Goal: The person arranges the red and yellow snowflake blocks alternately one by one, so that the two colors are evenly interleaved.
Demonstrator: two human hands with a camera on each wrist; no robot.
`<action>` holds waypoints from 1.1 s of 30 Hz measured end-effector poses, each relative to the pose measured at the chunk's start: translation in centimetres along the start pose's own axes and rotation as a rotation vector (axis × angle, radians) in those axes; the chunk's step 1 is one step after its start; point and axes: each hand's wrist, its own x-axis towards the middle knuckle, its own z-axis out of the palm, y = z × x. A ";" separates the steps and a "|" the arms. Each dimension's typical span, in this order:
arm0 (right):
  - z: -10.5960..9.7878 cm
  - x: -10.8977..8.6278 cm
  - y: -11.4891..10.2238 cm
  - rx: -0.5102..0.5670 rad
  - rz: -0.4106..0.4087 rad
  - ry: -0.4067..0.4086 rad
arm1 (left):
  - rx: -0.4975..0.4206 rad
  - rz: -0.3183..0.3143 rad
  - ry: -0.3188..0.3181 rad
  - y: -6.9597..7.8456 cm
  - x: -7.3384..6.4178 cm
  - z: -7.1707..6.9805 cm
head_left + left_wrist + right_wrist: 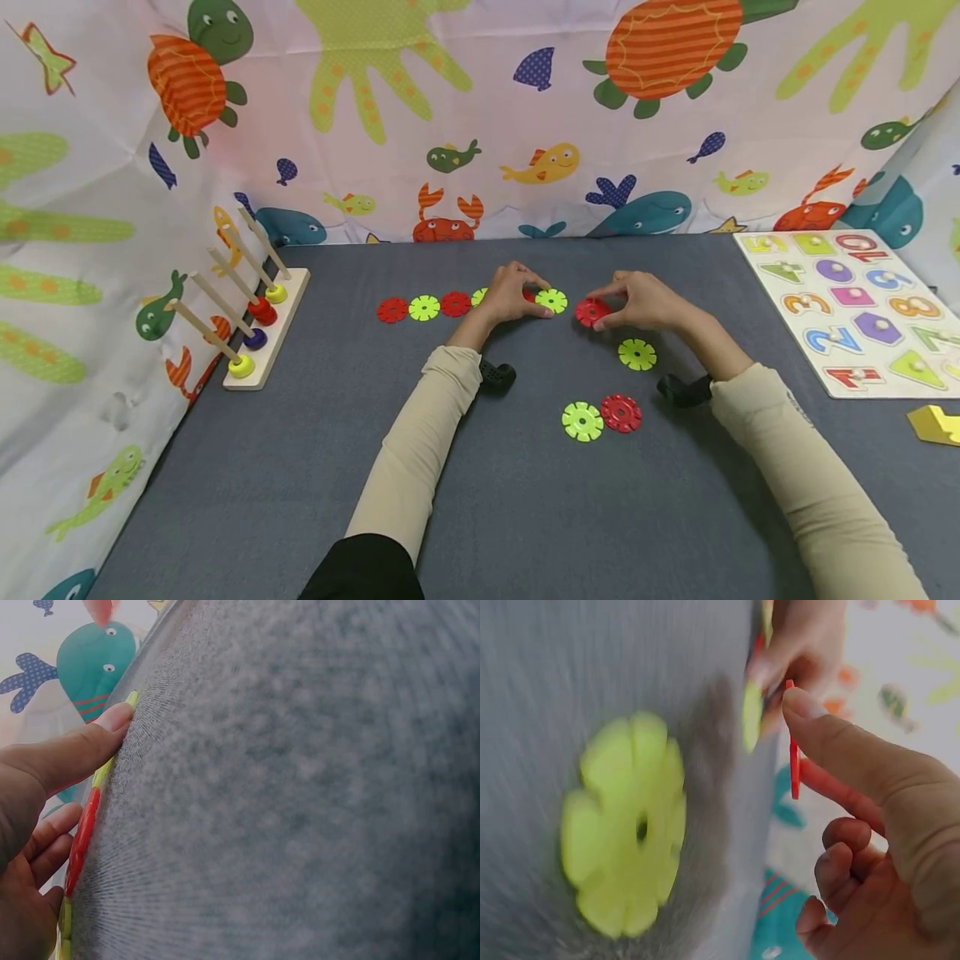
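Note:
My right hand (651,302) pinches a red notched disc (589,312) between thumb and forefinger. In the right wrist view this red disc (794,761) is held edge-on, off the table. At the right end of a row of alternating red and yellow-green discs, my left hand (504,297) grips a yellow-green disc (553,301) with thumb and fingertips. The left hand covers part of the row; a red disc (392,310) lies at its left end. Below my right hand lies a loose yellow-green disc (637,354).
Closer to me, a yellow-green disc (582,422) and a red disc (621,412) lie side by side. A wooden peg stand (281,321) with coloured rings is at the left. A number-and-shape puzzle board (813,337) and a yellow block (935,425) are at the right. A patterned cloth (480,108) hangs behind.

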 end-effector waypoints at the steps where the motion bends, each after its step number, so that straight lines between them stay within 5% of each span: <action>1: -0.2 0.4 0.6 -0.004 0.037 0.007 | -0.001 -0.001 0.000 0.0 0.0 0.0; 12: 0.9 3.0 2.3 0.049 0.229 0.023 | 0.014 -0.004 -0.005 -0.1 0.3 0.2; 24: 0.9 3.2 2.0 0.047 0.232 0.035 | 0.071 0.011 -0.031 0.8 0.5 0.1; 33: 0.5 0.3 0.8 -0.014 0.119 0.081 | 0.091 0.026 -0.011 2.2 1.2 1.3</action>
